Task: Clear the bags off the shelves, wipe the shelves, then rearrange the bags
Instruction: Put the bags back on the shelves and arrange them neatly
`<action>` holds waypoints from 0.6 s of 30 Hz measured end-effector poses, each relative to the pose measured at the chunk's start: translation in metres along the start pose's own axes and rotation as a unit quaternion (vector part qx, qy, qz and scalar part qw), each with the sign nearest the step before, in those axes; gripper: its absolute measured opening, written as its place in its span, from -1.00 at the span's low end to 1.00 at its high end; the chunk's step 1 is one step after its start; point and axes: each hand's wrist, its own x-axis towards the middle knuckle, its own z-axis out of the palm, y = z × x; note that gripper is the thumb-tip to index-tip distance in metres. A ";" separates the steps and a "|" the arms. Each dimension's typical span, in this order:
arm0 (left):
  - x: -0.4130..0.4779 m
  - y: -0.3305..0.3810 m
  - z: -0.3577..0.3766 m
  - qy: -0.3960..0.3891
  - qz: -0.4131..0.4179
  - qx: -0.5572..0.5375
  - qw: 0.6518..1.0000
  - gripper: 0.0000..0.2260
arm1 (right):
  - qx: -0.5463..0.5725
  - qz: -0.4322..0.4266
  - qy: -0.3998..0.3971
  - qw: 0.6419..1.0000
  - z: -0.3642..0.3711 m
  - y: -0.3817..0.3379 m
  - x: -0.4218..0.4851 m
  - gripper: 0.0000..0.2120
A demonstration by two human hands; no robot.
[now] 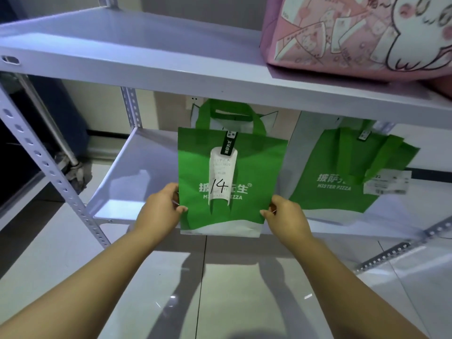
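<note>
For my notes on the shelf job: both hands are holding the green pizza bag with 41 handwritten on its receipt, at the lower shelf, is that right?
Not quite: the head view shows 14, not 41, handwritten on the receipt. The rest holds: the left hand and right hand hold the green pizza bag by its sides at the lower shelf.

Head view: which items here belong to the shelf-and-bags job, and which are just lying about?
Job:
- green bag marked 14, gripped by left hand and right hand
- second green bag
- pink cartoon bag
- lower shelf, upper shelf

Lying about:
- mop beyond the rack
</note>
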 end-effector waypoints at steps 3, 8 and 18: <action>-0.019 0.003 -0.004 -0.011 -0.017 0.007 1.000 -0.76 | 0.002 0.010 -0.006 1.000 -0.006 0.003 -0.015 -0.71; -0.059 0.010 -0.025 -0.031 -0.051 0.019 0.998 -0.81 | 0.022 0.028 -0.057 0.998 -0.019 -0.001 -0.049 -0.86; -0.164 0.043 -0.116 -0.088 -0.148 0.014 0.985 -0.82 | -0.017 0.009 -0.167 0.986 -0.088 -0.047 -0.148 -0.71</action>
